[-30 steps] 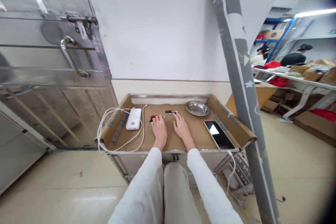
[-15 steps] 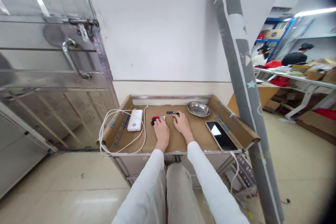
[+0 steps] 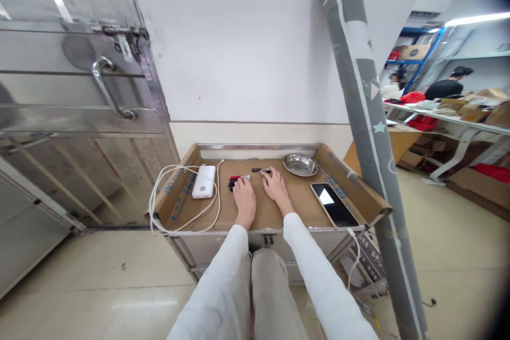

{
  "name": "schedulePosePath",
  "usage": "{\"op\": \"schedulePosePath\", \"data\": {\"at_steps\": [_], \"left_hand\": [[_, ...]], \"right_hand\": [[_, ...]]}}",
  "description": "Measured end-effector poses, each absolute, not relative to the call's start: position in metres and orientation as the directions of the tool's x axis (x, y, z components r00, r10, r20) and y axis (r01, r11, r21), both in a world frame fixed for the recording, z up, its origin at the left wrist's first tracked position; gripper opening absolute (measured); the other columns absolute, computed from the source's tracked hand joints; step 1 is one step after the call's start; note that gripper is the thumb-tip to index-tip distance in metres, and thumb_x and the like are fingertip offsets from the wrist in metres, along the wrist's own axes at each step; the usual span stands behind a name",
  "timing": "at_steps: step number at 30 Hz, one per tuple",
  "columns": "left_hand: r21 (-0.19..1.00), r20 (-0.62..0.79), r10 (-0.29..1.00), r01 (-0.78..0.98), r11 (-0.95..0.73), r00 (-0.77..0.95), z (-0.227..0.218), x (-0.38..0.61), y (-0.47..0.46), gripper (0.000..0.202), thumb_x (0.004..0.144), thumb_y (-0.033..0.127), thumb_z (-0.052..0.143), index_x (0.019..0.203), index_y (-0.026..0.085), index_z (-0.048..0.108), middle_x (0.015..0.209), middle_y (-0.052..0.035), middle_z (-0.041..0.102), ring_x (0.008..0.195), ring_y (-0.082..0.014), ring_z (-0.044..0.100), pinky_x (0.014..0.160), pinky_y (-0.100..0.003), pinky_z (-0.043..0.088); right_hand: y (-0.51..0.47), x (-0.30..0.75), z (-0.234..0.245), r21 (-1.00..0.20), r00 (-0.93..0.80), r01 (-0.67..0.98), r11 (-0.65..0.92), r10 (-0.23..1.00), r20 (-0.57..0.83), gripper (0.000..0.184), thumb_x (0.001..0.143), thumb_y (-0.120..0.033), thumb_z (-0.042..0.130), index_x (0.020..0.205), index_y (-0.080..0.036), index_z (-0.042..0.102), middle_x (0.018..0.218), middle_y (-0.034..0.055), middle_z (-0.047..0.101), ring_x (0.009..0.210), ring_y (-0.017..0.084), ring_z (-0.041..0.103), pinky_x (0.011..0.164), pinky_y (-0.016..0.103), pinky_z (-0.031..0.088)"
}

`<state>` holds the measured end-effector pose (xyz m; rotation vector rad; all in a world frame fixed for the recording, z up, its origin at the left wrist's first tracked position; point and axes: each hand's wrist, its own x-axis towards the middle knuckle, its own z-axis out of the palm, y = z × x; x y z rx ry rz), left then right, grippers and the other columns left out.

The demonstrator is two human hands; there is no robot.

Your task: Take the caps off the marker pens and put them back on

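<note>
My left hand rests on the cardboard-lined tray top with its fingers stretched forward. Its fingertips lie at a small group of slim items, a red one with a pale end and black ones; they are too small to name, and the fingers partly cover them. To the right, my right hand has its fingers spread, thumb apart. The index fingertip reaches the right end of a short black pen-like stick, which lies flat. Whether the fingertip presses on it I cannot tell.
A white power bank with a looped white cable lies on the left. At the right are a round metal dish and a phone. A tall grey roll leans beside the tray. Two people work in the background on the right.
</note>
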<state>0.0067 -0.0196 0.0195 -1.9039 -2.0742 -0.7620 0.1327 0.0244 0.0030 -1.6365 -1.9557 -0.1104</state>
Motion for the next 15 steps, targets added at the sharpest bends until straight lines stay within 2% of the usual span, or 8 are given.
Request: {"op": "schedulePosePath", "data": {"at_steps": [6, 12, 15], "left_hand": [[0.218, 0.484, 0.869, 0.976, -0.002, -0.106, 0.0181, 0.0067, -0.0195, 0.025, 0.089, 0.012, 0.035, 0.104, 0.007, 0.055, 0.102, -0.0164, 0.056, 0.096, -0.0266, 0.052, 0.084, -0.039, 0.043], [0.214, 0.472, 0.88, 0.975, -0.063, -0.047, 0.0178, 0.0066, -0.0178, 0.028, 0.092, 0.015, 0.035, 0.109, 0.01, 0.056, 0.107, -0.0165, 0.059, 0.098, -0.0263, 0.053, 0.085, -0.04, 0.043], [0.259, 0.56, 0.827, 0.959, -0.112, -0.055, 0.0246, 0.006, -0.0186, 0.029, 0.095, 0.023, 0.034, 0.11, 0.014, 0.057, 0.105, -0.0129, 0.06, 0.097, -0.024, 0.054, 0.085, -0.037, 0.042]], "right_hand": [[0.022, 0.133, 0.0077, -0.307, -0.095, 0.908, 0.285, 0.853, 0.513, 0.034, 0.087, -0.017, 0.04, 0.114, -0.023, 0.059, 0.127, 0.0111, 0.049, 0.117, 0.024, 0.043, 0.096, 0.04, 0.037], [0.0211, 0.133, 0.0092, -0.313, -0.08, 0.909, 0.275, 0.852, 0.517, 0.038, 0.087, -0.015, 0.038, 0.121, -0.021, 0.055, 0.124, 0.0114, 0.05, 0.113, 0.024, 0.044, 0.094, 0.038, 0.037], [0.0206, 0.1324, 0.0099, -0.299, -0.105, 0.909, 0.29, 0.855, 0.508, 0.037, 0.09, -0.019, 0.039, 0.123, -0.024, 0.055, 0.127, 0.0104, 0.049, 0.115, 0.024, 0.043, 0.094, 0.039, 0.037]]}}
